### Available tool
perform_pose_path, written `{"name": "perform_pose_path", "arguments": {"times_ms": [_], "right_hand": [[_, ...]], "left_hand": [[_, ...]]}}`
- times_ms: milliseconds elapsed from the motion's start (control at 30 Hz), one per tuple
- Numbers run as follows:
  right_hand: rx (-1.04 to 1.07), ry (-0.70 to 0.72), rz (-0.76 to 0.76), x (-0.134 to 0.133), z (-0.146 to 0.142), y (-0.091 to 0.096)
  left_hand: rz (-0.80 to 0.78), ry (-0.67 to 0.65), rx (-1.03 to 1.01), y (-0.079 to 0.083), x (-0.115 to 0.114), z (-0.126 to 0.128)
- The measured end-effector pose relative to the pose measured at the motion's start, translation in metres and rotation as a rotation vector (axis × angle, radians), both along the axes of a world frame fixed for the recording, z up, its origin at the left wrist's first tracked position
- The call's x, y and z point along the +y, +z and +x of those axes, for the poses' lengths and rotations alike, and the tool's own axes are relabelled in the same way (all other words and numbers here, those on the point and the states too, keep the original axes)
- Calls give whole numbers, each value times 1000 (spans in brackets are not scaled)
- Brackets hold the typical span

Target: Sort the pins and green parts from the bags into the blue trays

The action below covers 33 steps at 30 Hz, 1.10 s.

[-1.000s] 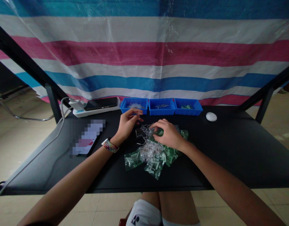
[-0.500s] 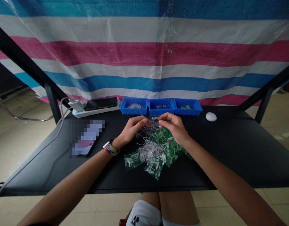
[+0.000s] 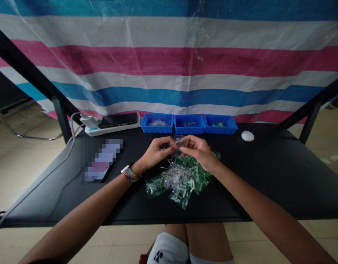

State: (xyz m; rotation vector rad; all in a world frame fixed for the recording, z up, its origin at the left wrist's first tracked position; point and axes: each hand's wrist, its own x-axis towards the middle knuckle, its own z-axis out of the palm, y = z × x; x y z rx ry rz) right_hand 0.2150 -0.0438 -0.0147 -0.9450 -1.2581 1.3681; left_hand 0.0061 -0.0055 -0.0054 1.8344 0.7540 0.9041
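Observation:
A small clear plastic bag (image 3: 181,139) is held up between my two hands, above the far side of a pile. My left hand (image 3: 160,149) pinches the bag's left side with thumb and forefinger. From the right, my right hand (image 3: 197,149) pinches it too, its fingertips almost meeting the left ones. A thin metal piece seems to show at the fingertips, too small to name. Beneath both hands lie green plastic packets (image 3: 198,176) with pale pieces inside, and clear packets (image 3: 176,175) in the middle of the heap. Loose thin metal pieces partly show under my left hand.
Three blue bins stand in a row at the back: a left bin (image 3: 157,129) with clear pieces, a middle bin (image 3: 189,129) with metal rods, a right bin (image 3: 220,129) with green pieces. Phones, a power strip (image 3: 114,130) and a white oval object (image 3: 247,136) lie around on the black table (image 3: 268,183).
My hands have come closer together, so their fingertips nearly touch at the clear bag. The right hand has shifted left, uncovering more green packets. Bins and pile stay put.

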Motion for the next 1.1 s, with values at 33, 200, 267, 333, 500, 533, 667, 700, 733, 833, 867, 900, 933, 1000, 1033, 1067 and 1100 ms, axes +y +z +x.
{"name": "perform_pose_path", "arguments": {"times_ms": [33, 200, 267, 333, 500, 533, 667, 700, 733, 833, 867, 900, 933, 1000, 1033, 1067, 1100], "right_hand": [[-8, -7, -7, 0, 0, 0], [-35, -34, -70, 0, 2, 3], [-39, -38, -61, 0, 1, 3], [-36, -35, -44, 0, 1, 3], [-34, -33, -46, -1, 1, 5], [-32, -28, -45, -1, 1, 6], [-44, -6, -9, -2, 2, 8], [-54, -9, 3, -2, 2, 7], [-66, -14, 14, -1, 2, 6], [-112, -39, 61, 0, 3, 4], [-132, -54, 90, 0, 3, 3], [-161, -72, 128, 0, 3, 3], [-199, -97, 185, -1, 3, 3], [-320, -155, 348, -3, 4, 4], [-395, -179, 447, -5, 4, 5], [-469, -199, 547, -7, 4, 6], [-540, -214, 640, -8, 4, 7]], "left_hand": [[1, -1, -2, 0, 0, 0], [5, 1, -10, 1, 0, 1], [3, 3, -3, 2, 0, 1], [1, 1, 4, 2, 0, 1], [-5, -4, 6, 3, -1, 2], [-5, -4, 6, 3, -1, 2], [0, -9, 0, 2, -1, 2], [2, -9, -3, 2, 0, 1], [1, -9, -5, 2, 0, 1], [-29, -20, 9, 0, 0, -1], [-55, -24, 17, 0, 0, -2], [-84, -26, 22, 0, 0, -3], [-113, -29, 21, 0, 0, -3], [-159, -43, -11, 0, -1, -3], [-177, -53, -37, 1, -1, -3], [-197, -64, -64, 1, -1, -3], [-220, -75, -91, 1, 0, -2]]}}
